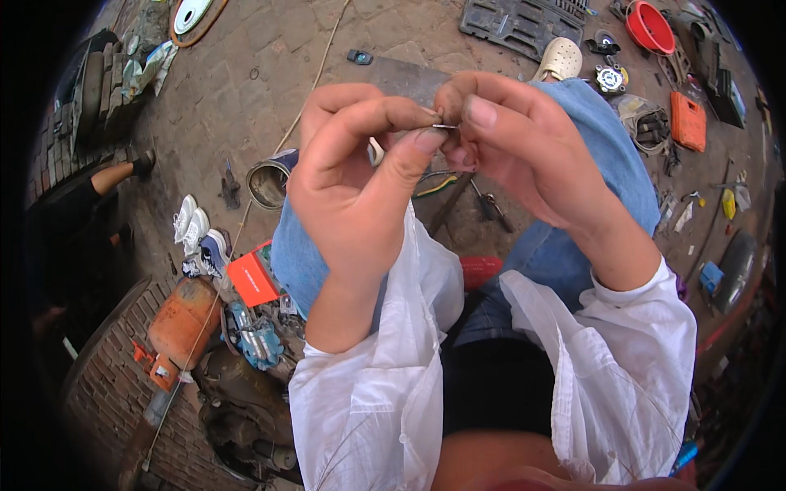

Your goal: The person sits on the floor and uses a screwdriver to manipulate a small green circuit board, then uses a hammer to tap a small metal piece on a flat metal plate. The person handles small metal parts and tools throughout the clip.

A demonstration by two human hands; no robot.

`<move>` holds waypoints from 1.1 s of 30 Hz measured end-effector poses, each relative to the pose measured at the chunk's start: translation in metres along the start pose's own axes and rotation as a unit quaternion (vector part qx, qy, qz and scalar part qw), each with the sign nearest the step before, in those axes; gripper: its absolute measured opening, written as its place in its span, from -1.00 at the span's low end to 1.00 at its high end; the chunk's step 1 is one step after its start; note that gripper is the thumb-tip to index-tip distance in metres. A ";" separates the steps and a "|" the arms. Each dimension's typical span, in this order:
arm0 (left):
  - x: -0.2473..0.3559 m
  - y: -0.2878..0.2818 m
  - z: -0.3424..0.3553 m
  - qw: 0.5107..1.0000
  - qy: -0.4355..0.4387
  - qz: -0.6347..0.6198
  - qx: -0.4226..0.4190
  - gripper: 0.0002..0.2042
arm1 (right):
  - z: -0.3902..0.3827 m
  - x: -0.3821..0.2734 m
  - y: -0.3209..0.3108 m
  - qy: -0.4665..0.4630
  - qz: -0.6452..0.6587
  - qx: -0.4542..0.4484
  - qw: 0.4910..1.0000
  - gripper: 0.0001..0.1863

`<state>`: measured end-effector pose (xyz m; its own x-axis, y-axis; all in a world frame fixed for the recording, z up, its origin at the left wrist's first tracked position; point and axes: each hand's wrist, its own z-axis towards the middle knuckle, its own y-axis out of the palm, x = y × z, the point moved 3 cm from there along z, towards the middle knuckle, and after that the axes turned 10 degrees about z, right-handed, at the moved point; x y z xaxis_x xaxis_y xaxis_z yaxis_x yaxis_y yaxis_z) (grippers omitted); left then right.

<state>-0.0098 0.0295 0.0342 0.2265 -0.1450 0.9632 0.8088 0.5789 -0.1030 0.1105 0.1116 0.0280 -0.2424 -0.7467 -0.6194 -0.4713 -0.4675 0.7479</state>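
Note:
My left hand pinches a small thin metal piece between thumb and forefinger. My right hand meets it from the other side, its fingertips closed at the far end of the piece. The exact kind of this piece is too small to tell. Both hands are raised in front of my knees, with dark dirt on the fingers. A small pale curved thing shows in the gap behind the left thumb; what it is I cannot make out. Below the hands, a screwdriver-like tool lies on the ground.
An open dark tool case lies at the far side, near a beige clog and a red basin. An orange case is on the right. To the left are a metal can, a red box and an orange gas cylinder.

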 end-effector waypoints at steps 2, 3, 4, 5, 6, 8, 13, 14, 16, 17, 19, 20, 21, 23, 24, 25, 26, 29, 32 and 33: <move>0.004 0.001 -0.001 0.996 0.045 0.076 -0.001 -0.86 | -0.002 -0.005 0.001 -0.032 -0.087 0.017 0.996 -0.77; 0.005 0.002 -0.001 0.991 0.066 0.112 -0.002 -0.86 | -0.003 -0.007 0.001 -0.047 -0.131 0.028 0.990 -0.79; 0.005 0.002 -0.002 0.989 0.077 0.126 0.003 -0.86 | -0.004 -0.009 0.001 -0.052 -0.138 0.030 0.989 -0.80; 0.006 0.002 -0.002 0.986 0.089 0.141 0.008 -0.86 | -0.004 -0.011 0.002 -0.057 -0.144 0.031 0.987 -0.81; 0.007 0.002 -0.002 0.983 0.100 0.156 0.013 -0.86 | -0.005 -0.012 0.002 -0.062 -0.151 0.031 0.986 -0.82; 0.003 0.001 -0.001 0.991 0.071 0.113 0.018 -0.85 | -0.004 -0.011 -0.002 -0.060 -0.118 0.020 0.991 -0.81; 0.004 0.003 0.000 0.994 0.061 0.089 0.010 -0.84 | -0.005 -0.013 -0.003 -0.059 -0.106 0.011 0.993 -0.81; 0.003 0.002 0.000 0.994 0.064 0.090 0.007 -0.84 | -0.006 -0.014 -0.002 -0.061 -0.111 0.013 0.992 -0.81; 0.004 0.002 0.000 0.992 0.073 0.099 0.006 -0.84 | -0.006 -0.015 -0.001 -0.058 -0.120 0.014 0.991 -0.82; 0.004 0.002 0.000 0.991 0.078 0.108 0.007 -0.84 | -0.006 -0.015 -0.001 -0.054 -0.123 0.013 0.991 -0.83; 0.006 0.003 -0.001 0.984 0.099 0.145 0.007 -0.84 | -0.006 -0.015 -0.002 -0.055 -0.130 0.011 0.990 -0.85; 0.008 0.003 0.000 0.978 0.114 0.172 0.005 -0.84 | -0.006 -0.015 -0.003 -0.060 -0.135 0.011 0.989 -0.86; 0.009 0.003 -0.001 0.971 0.129 0.199 0.004 -0.84 | -0.006 -0.015 -0.003 -0.065 -0.141 0.011 0.988 -0.87; 0.012 0.002 -0.002 0.964 0.146 0.219 -0.024 -0.84 | -0.007 -0.016 -0.003 -0.065 -0.152 0.021 0.986 -0.89; 0.013 0.002 -0.003 0.960 0.154 0.229 -0.038 -0.84 | -0.007 -0.016 -0.003 -0.065 -0.158 0.026 0.985 -0.89; 0.014 0.002 -0.003 0.958 0.160 0.235 -0.037 -0.84 | -0.007 -0.017 -0.003 -0.065 -0.167 0.026 0.983 -0.90; 0.015 0.003 -0.003 0.956 0.167 0.241 -0.035 -0.83 | -0.007 -0.017 -0.004 -0.066 -0.177 0.026 0.982 -0.90; 0.017 0.004 -0.003 0.947 0.178 0.266 -0.031 -0.83 | -0.006 -0.016 -0.005 -0.063 -0.192 0.033 0.979 -0.92; 0.019 0.005 -0.004 0.935 0.190 0.299 -0.030 -0.83 | -0.007 -0.016 -0.006 -0.062 -0.215 0.038 0.974 -0.92; 0.020 0.005 -0.004 0.930 0.194 0.310 -0.031 -0.83 | -0.007 -0.016 -0.005 -0.063 -0.225 0.038 0.972 -0.92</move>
<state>0.0010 0.0262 0.0521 0.8292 -0.0838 0.5526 0.4839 0.6026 -0.6347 0.1225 0.1228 0.0354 -0.0963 -0.4090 -0.9074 -0.6138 -0.6933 0.3776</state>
